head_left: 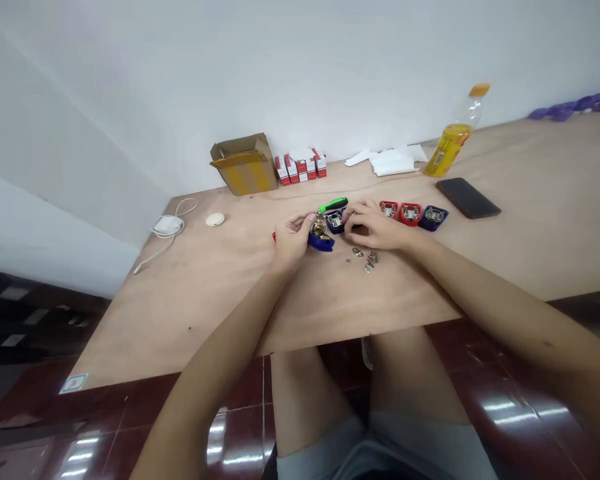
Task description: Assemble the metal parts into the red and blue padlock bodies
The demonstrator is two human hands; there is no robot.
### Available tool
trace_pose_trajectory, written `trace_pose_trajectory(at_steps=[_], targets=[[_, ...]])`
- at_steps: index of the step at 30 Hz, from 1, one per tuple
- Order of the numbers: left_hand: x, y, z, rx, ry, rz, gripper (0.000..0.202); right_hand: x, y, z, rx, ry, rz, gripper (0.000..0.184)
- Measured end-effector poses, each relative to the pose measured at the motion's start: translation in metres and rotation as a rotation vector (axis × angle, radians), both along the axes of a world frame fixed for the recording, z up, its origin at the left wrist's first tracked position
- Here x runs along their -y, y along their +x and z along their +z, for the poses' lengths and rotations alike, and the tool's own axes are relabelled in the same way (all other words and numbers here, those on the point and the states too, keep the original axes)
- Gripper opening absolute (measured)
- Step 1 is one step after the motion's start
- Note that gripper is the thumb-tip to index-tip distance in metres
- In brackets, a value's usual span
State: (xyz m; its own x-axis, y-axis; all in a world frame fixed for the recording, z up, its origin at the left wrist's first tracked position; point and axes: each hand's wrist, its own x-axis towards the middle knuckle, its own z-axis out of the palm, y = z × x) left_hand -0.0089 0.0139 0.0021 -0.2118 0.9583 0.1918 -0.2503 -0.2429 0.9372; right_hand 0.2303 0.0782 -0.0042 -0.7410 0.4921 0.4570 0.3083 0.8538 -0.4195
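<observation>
My left hand (293, 240) grips a blue plastic clamp (321, 242) with a brass-coloured metal fitting. A green-handled screwdriver (333, 205) points at that fitting from between my hands, and which hand holds it is hidden. My right hand (373, 225) curls around a dark blue clamp (336, 221) with a silver fitting. Beyond its fingers stand two red clamps (399, 213) and another dark blue clamp (434, 217). Several loose metal screws and washers (370, 262) lie on the plywood table (300, 313) just below my right hand.
A cardboard box (245, 164), several small red-and-white cartons (299, 166) and white papers (393, 161) line the far edge. A yellow drink bottle (453, 133) and a black phone (467, 198) stand right. A white charger (169, 226) and a round white object (215, 219) lie left.
</observation>
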Motion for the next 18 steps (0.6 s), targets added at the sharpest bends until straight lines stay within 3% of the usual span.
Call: trace_pose_trajectory(at_steps=[6, 13, 18], targets=[[0.001, -0.001, 0.000, -0.072, 0.072, -0.044, 0.019, 0.003, -0.008, 0.009, -0.266, -0.208, -0.146, 0.007], [0.002, 0.007, -0.008, -0.023, 0.051, -0.069, 0.017, 0.002, -0.030, 0.006, -0.284, -0.054, -0.025, 0.012], [0.007, 0.019, -0.010, 0.007, 0.034, -0.057, 0.017, 0.004, -0.024, 0.003, -0.383, -0.045, -0.065, 0.016]])
